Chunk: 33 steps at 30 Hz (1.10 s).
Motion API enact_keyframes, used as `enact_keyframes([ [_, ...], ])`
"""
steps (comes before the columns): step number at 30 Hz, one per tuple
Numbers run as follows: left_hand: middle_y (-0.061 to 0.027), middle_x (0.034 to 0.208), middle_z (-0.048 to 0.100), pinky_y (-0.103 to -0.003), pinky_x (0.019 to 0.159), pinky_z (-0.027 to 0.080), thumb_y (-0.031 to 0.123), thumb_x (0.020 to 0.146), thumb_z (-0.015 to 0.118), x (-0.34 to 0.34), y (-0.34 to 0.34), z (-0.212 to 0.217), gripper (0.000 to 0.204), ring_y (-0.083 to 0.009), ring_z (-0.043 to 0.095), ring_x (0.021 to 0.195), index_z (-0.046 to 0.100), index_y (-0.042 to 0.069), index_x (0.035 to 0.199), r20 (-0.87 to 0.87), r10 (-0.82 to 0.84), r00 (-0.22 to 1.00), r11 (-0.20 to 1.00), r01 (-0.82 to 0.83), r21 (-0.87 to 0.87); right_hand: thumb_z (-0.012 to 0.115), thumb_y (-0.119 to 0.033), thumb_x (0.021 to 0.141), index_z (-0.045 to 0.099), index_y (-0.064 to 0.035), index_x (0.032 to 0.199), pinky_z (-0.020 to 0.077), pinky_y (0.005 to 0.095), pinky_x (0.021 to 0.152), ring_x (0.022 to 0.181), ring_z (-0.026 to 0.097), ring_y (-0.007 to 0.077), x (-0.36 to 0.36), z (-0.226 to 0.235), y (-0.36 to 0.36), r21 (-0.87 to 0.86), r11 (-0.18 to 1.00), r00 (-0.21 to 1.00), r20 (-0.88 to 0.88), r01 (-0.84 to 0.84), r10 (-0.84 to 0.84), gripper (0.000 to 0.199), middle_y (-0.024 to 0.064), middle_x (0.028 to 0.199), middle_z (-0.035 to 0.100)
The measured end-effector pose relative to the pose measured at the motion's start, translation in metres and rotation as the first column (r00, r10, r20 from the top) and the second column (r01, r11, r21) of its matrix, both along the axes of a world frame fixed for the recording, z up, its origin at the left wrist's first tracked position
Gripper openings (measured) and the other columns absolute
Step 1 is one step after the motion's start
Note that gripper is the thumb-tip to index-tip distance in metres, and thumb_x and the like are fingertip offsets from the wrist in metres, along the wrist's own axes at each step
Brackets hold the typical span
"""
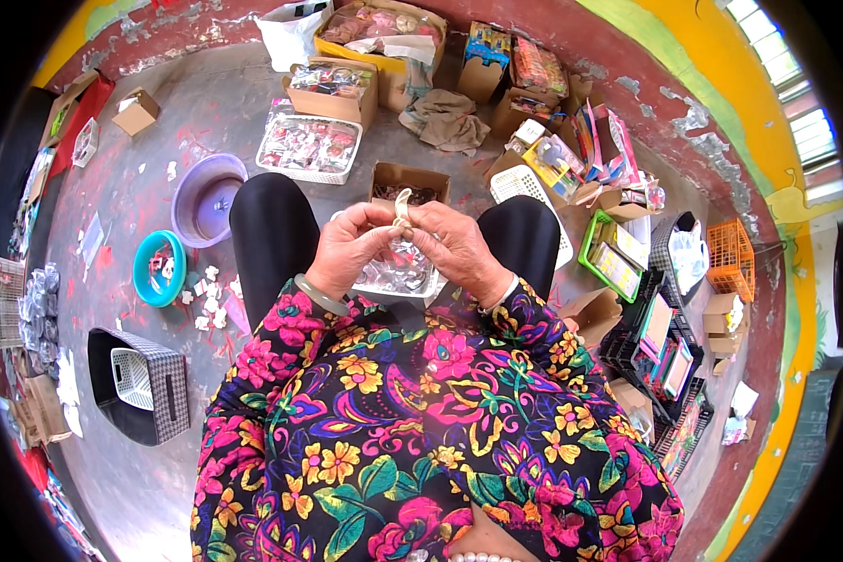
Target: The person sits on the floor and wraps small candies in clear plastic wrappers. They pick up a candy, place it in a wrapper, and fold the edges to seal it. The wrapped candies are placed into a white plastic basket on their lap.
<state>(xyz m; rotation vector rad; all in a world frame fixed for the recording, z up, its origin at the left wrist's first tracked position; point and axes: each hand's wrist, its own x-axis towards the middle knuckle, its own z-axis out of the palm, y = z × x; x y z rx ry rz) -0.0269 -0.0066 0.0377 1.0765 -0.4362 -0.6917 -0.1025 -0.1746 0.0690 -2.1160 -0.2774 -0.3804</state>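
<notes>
From the left, the left hand [348, 245] and then the right hand [448, 245] pinch 1 small pale loop [403, 208] between closed fingertips, above the lap. Under them a white tray [405, 292] of clear packets looks partly filled, while full boxes farther right suggest plenty left.

Bright even daylight, window [796, 94] glare at upper right, soft faint shadows on the floor [150, 122], heavy fisheye bending, black vignette rim, centre sharp, edges slightly smeared
</notes>
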Motion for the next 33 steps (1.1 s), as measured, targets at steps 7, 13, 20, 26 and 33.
enact_keyframes([
  [7, -0.0032, 0.091, 0.055, -0.019, 0.057, 0.049, 0.002, 0.082, 0.06, -0.003, 0.001, 0.014, 0.043, -0.0071, 0.055, 0.067, 0.048, 0.003, 0.123, -0.014, -0.038, 0.999, 0.994, 0.036, -0.099, 0.057, -0.011, 0.083, 0.059, -0.0031, 0.105, 0.0447, 0.0334, 0.071, 0.08, 0.056, 0.0292, 0.002, -0.003, 0.001, -0.015, 1.0, 0.999, 0.038, -0.001, 0.001, 0.023, 0.0135, 0.086, 0.059],
  [13, 0.0002, 0.094, 0.054, -0.016, 0.058, 0.044, 0.004, 0.082, 0.062, 0.0, 0.006, 0.008, 0.041, -0.0037, 0.052, 0.068, 0.052, 0.005, 0.122, 0.124, -0.091, 0.988, 0.993, 0.08, 0.09, 0.057, -0.01, 0.084, 0.06, -0.0021, 0.097, 0.0445, 0.0329, 0.068, 0.076, 0.056, 0.0276, 0.0, 0.003, 0.003, 0.025, 1.0, 1.0, -0.006, -0.006, 0.006, 0.016, 0.0125, 0.082, 0.058],
  [20, -0.002, 0.094, 0.054, -0.016, 0.054, 0.042, 0.007, 0.082, 0.063, -0.007, -0.002, 0.012, 0.027, -0.0048, 0.052, 0.068, 0.062, 0.002, 0.108, 0.272, 0.093, 0.958, 0.995, -0.098, 0.005, 0.056, -0.013, 0.087, 0.059, 0.0007, 0.099, 0.0435, 0.0255, 0.067, 0.075, 0.055, 0.0156, 0.0, 0.002, 0.008, 0.168, 0.986, 1.0, -0.012, -0.009, 0.011, 0.018, 0.008, 0.085, 0.058],
  [26, -0.0039, 0.1, 0.054, -0.018, 0.054, 0.045, 0.009, 0.083, 0.062, -0.005, -0.003, 0.006, 0.025, -0.0064, 0.055, 0.066, 0.061, -0.001, 0.106, 0.176, 0.125, 0.976, 0.992, -0.123, -0.024, 0.053, -0.016, 0.09, 0.059, 0.0005, 0.1, 0.0428, 0.0215, 0.064, 0.074, 0.052, 0.0083, 0.004, 0.002, 0.013, 0.286, 0.958, 0.993, -0.117, 0.014, 0.021, 0.021, 0.0033, 0.086, 0.058],
  [33, -0.0062, 0.093, 0.06, -0.021, 0.055, 0.047, 0.022, 0.09, 0.054, 0.001, 0.001, 0.01, 0.036, -0.0084, 0.054, 0.06, 0.054, -0.005, 0.114, -0.162, 0.078, 0.984, 0.996, -0.073, 0.042, 0.053, -0.022, 0.09, 0.057, 0.0014, 0.109, 0.0426, 0.0197, 0.069, 0.081, 0.05, 0.005, 0.008, 0.003, 0.0, 0.494, 0.869, 0.872, -0.443, 0.043, 0.209, 0.03, -0.0002, 0.093, 0.057],
])
